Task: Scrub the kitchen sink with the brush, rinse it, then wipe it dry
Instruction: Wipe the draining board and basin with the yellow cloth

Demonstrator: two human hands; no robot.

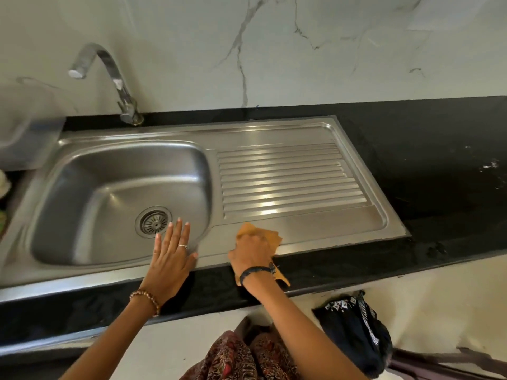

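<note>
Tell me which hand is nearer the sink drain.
Left. The left hand lies flat over the basin's front edge, its fingers just beside the drain. The right hand grips the orange cloth on the drainboard's front rim, farther right.

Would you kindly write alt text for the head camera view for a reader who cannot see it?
A person's right hand presses an orange cloth on the front rim of a steel sink, beside the ribbed drainboard. The left hand rests flat on the basin edge near the drain; no water runs from the tap.

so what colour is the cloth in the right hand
Orange-tan, plain; the cloth shows in the head view, gripped by the right hand.
</note>
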